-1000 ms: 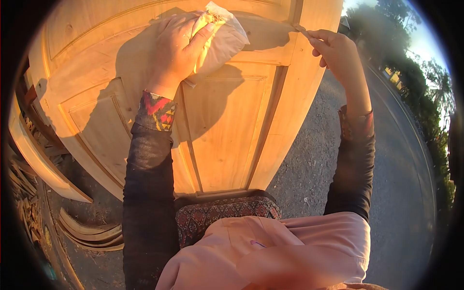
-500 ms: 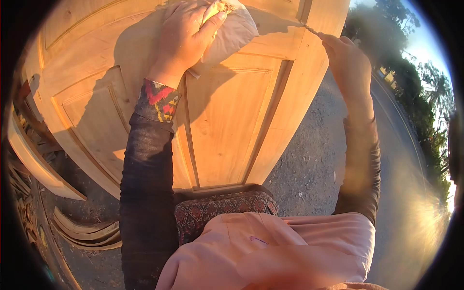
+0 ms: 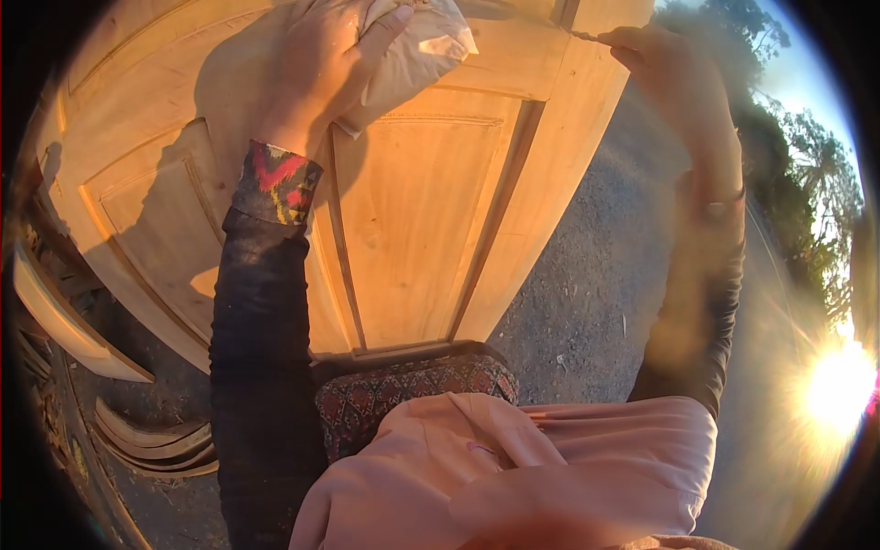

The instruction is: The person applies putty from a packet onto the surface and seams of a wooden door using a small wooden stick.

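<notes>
Near the top of the view, my left hand [image 3: 316,69] is closed on a crumpled pale bag [image 3: 423,50], holding it against a panelled wooden door [image 3: 422,220]. The bag's upper part runs out of the frame, so its opening is hidden. My right hand [image 3: 665,64] is at the door's right edge, thumb and fingers pinched on a thin, brown, stick-like piece [image 3: 588,37]. Its tip touches the wood or sits just over it, by the end of a panel groove; I cannot tell which.
Curved wooden pieces [image 3: 151,440] lie on the ground at left, near a long curved board [image 3: 78,321]. A patterned cushion-like thing [image 3: 412,390] is at the door's lower end. Gravel [image 3: 568,275] and a road run along the right, with low sun glare [image 3: 839,385].
My right wrist has swung outward to the right, while the thin piece's tip stays near the same groove end. The view has shifted slightly, and the bag's top has left the frame.
</notes>
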Available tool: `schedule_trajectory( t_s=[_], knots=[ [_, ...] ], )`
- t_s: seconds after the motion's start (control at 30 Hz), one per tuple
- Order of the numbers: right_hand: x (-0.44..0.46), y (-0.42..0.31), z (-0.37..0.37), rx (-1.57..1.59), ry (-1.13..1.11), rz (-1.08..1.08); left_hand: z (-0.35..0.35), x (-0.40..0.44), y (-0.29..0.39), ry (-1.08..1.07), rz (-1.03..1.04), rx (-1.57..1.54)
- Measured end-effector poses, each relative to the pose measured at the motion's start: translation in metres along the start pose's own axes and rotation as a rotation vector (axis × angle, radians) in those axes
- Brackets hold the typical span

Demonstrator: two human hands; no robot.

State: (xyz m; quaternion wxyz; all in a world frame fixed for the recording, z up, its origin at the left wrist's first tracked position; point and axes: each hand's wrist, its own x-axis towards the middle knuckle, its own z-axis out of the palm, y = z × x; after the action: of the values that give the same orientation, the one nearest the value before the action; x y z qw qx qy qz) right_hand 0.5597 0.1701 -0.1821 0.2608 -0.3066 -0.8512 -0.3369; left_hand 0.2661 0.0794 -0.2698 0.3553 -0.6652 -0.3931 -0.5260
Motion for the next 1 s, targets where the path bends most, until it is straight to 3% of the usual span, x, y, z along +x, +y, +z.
schedule_trajectory(
  t_s=[0.07,0.17,0.37,0.6,0.67,0.77,0.9,1.0],
  knots=[
    [0.005,-0.003,-0.002,0.136,0.07,-0.138,0.001,0.001,0.0,-0.02,-0.027,-0.021],
    [0.014,-0.019,-0.016,-0.369,0.007,-0.24,0.001,-0.002,-0.001,-0.039,-0.065,-0.047],
    [0.01,-0.021,-0.025,-0.456,0.092,-0.287,0.004,-0.016,-0.007,-0.074,-0.185,-0.112],
    [-0.004,-0.004,-0.01,-0.086,0.071,-0.142,0.011,-0.017,-0.026,-0.111,-0.337,-0.174],
    [-0.01,0.007,0.005,0.101,0.158,-0.11,0.013,-0.017,-0.028,-0.108,-0.315,-0.164],
    [-0.017,-0.002,0.031,-0.003,0.223,-0.028,0.017,-0.012,-0.023,-0.06,-0.197,-0.117],
    [-0.044,-0.014,0.056,0.353,0.398,0.151,0.017,-0.008,-0.017,0.024,-0.032,-0.049],
    [-0.056,-0.03,0.076,0.584,0.47,0.353,0.016,-0.01,-0.018,-0.013,-0.089,-0.046]
  ],
)
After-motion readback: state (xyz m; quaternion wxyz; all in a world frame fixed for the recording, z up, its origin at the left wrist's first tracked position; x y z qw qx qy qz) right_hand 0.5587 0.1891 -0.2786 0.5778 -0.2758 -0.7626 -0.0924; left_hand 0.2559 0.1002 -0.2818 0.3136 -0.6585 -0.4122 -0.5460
